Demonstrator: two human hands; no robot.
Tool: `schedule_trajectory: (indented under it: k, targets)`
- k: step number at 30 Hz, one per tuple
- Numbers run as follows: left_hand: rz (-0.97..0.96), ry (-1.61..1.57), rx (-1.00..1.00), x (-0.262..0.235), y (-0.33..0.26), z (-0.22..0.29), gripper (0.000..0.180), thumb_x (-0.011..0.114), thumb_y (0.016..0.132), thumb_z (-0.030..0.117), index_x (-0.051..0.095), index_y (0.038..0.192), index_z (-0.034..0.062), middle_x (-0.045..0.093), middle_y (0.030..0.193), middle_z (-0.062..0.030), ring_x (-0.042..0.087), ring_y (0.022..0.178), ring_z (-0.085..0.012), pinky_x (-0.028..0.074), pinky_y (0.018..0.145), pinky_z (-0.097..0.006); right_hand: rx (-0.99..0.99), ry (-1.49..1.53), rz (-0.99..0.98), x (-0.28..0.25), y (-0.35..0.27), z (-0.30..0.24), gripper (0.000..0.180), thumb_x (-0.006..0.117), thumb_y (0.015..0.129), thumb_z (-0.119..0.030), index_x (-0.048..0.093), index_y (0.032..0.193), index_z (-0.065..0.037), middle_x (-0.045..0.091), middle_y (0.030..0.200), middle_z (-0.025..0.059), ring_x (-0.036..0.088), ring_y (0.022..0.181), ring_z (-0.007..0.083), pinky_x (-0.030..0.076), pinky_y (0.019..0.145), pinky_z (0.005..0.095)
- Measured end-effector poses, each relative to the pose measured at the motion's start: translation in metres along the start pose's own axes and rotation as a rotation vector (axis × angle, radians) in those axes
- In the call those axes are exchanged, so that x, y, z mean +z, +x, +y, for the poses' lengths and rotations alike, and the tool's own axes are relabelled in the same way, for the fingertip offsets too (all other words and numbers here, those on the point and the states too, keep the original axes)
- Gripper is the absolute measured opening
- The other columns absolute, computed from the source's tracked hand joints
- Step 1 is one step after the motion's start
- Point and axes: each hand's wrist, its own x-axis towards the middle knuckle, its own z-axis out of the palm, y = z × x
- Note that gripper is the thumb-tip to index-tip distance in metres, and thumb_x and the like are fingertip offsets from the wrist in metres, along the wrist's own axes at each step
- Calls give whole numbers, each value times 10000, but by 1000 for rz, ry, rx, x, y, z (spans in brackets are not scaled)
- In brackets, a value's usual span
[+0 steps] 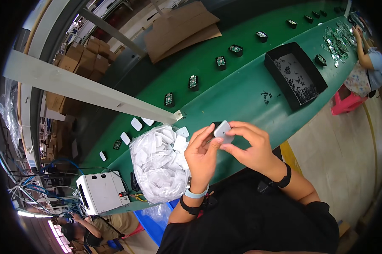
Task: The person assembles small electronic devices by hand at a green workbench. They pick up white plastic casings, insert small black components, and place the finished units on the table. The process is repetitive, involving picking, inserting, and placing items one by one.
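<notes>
White rounded plastic cover (222,128) on a small black unit is held above the green desk (237,97), pinched in the closed grip of left hand (202,157) and right hand (249,146). Judged light, rigid, smooth; best gripped at edges.

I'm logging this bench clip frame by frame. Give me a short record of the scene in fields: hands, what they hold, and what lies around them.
left hand: fingertips on the small part, grip closed on it
right hand: pinching the same part from the other side
held thing: small part, white face, dark back
beside left hand: clear bag of white covers on the green bench
on the belt: row of dark units with circuit boards
farther right: black tray with small bits
lower left: white box machine
other people: a person at the far right end
</notes>
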Motion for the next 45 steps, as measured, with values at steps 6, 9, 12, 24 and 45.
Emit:
schedule_trajectory:
  k: [6,9,12,24,45]
  targets:
    - [-27,-56,-162,-2,6,-2,459,732,840,-51,597,1278,-24,613,1135,-96,628,1018,-162,547,850,-276,380,722,-119,15,-17,27,372,720,837,38,528,1150,-27,671,1087,126,679,1020,181,563,875,322]
    - [-133,-18,-263,-12,13,-7,407,737,840,-29,612,1227,-7,626,1088,-83,628,988,-155,540,826,-266,517,980,-161,20,-18,36,479,653,866,82,437,1278,-34,636,1147,128,651,1065,186,546,902,321]
    - [-90,90,-200,-7,14,-11,328,806,796,39,652,1082,-3,618,1040,-86,631,893,-156,541,741,-270,539,1064,-255,26,-20,56,496,614,876,109,420,1309,-34,601,1213,128,604,1131,176,522,931,313]
    - [67,109,-87,-17,35,-67,374,780,820,17,591,1143,15,601,988,-51,626,901,-169,553,787,-300,698,775,-220,15,-34,126,536,559,816,171,490,1302,-45,539,1350,105,600,1147,172,517,942,301]
    - [-271,-114,-515,-16,-8,-50,102,656,924,78,695,930,-16,617,819,2,508,715,-61,389,641,-227,366,316,-305,-12,-9,41,276,687,802,89,680,1061,-8,627,1218,126,658,972,195,552,842,316]
